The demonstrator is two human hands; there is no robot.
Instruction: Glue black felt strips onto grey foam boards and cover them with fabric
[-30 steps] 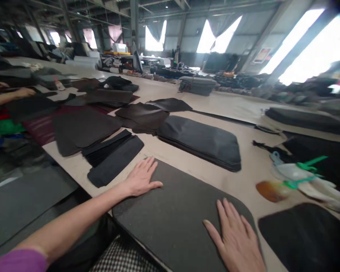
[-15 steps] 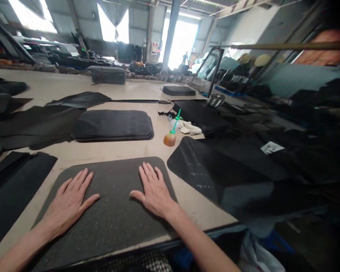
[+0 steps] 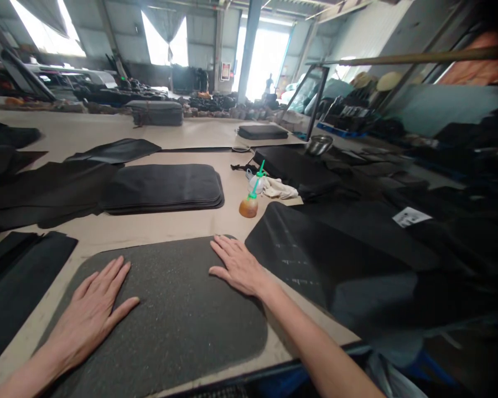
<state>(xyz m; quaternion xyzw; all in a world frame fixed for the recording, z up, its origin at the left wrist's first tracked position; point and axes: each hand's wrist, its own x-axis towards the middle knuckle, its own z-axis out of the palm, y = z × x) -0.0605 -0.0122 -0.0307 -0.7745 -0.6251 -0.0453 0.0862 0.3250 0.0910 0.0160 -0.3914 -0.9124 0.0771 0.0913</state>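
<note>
A dark grey sheet with rounded corners lies flat on the table in front of me. My left hand rests palm down on its left side, fingers stretched out and thumb apart. Near the sheet's far right corner, my right hand lies flat with its fingers extended. Neither hand grips anything. Beyond the sheet sits a stack of black rounded panels. Just past my right hand stands a squeeze bottle of amber liquid with a green nozzle.
Black sheet material with white marks covers the table's right side. Black strips lie at the left. A clear bottle and a pale cloth are behind the amber one. A metal bowl stands farther back.
My right hand has slid right and slightly away to the sheet's far right corner. My left hand has shifted slightly left and nearer. The sheet stays under both hands.
</note>
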